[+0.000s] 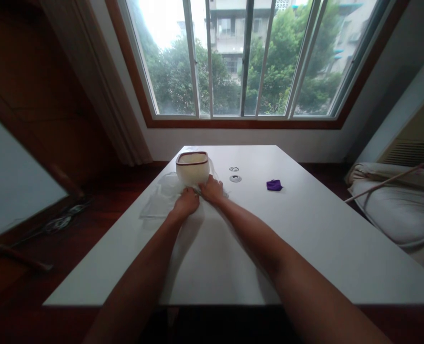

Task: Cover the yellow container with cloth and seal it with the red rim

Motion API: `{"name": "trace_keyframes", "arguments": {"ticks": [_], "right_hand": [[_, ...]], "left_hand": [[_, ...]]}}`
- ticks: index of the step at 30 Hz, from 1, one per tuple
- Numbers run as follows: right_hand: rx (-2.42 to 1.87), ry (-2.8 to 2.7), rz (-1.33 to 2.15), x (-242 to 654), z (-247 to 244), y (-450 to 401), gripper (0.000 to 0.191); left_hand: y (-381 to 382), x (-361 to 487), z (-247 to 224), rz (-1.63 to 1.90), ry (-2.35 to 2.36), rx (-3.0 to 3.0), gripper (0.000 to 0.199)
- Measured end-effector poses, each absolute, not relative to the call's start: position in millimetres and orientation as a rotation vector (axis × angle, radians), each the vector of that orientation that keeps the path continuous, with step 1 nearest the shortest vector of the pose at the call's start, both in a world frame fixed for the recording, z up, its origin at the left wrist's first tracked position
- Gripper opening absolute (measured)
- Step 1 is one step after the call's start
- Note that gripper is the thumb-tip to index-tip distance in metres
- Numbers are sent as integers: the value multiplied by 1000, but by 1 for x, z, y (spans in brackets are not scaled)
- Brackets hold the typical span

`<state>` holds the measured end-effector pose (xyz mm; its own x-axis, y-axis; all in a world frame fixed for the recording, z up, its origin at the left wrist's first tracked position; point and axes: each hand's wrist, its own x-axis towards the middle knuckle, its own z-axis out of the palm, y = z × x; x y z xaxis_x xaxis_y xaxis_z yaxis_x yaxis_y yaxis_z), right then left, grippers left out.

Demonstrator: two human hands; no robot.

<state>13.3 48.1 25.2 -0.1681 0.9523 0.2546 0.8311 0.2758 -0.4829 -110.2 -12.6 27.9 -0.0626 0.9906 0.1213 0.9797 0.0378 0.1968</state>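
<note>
A cream pot [193, 173] with rounded square sides and a brown rim stands upright toward the far left of the white table [255, 248]. Thin clear plastic, which looks like a bag [157, 203], is spread beside and around the pot's base. Just in front of the pot, my left hand [188, 200] is closed with its fingers curled on the plastic. Close by on the right, my right hand [212, 189] also pinches the plastic, near the pot's lower front edge. The fingertips of both hands are partly hidden.
A small purple cloth [274, 185] lies right of the hands. Two small round metallic pieces [235, 178] are on the table between the cloth and pot. Wrapped bedding [394, 205] with a stick across it sits at the right. A window [247, 62] faces me.
</note>
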Motion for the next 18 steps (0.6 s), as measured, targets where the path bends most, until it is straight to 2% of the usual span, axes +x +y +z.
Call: {"name": "trace_keyframes", "arguments": {"ticks": [5,9,14,18], "right_hand": [[-1432,-2365,389,11,32,58,53],[-1287,-2452,255,33,25,47,56],[-1196,-2440,82,101,15,26,54],[-1412,-2311,-35,188,13,25,47]], "left_hand": [[-5,-123,19,515,2274,2057,51],[1,-129,15,568,2348,1951,61],[-5,-125,25,439,2402,1922,55],[-17,-110,43,410,2478,2064,44]]}}
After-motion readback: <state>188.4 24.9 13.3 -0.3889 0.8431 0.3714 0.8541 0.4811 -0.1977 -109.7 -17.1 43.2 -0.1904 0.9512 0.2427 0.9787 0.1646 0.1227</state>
